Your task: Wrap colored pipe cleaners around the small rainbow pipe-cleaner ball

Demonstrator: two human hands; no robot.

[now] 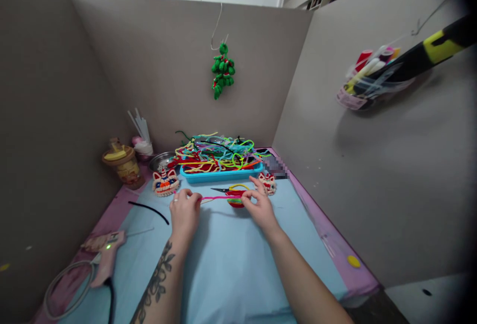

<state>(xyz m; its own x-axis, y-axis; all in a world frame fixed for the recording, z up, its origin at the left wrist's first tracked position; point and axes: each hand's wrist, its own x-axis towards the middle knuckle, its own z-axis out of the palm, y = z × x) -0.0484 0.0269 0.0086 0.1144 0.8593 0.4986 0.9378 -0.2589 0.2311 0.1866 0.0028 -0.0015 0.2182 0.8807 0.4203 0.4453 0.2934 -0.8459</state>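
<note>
Left hand (185, 209) and right hand (261, 208) pinch a pink stem (218, 198).
Both grips closed, it stretches nearly straight between them, roughly parallel to the surface's (231, 264) far edge.

Green ornament (222, 68) with red and white specks, one, hanging against the far grey panel (149, 50). Holder (352, 99) of pens and markers, one, mounted on the right panel (328, 180). Lidded cup (128, 172), brown and yellow, one, far left. White sticks (140, 126), several, upright, just beyond the cup. Metal bowl (154, 165), one, right of the cup. Pink glue gun (105, 262), one, near left, green light showing. Yellow disc (353, 262), one, near right, on the purple border (357, 280).
</note>
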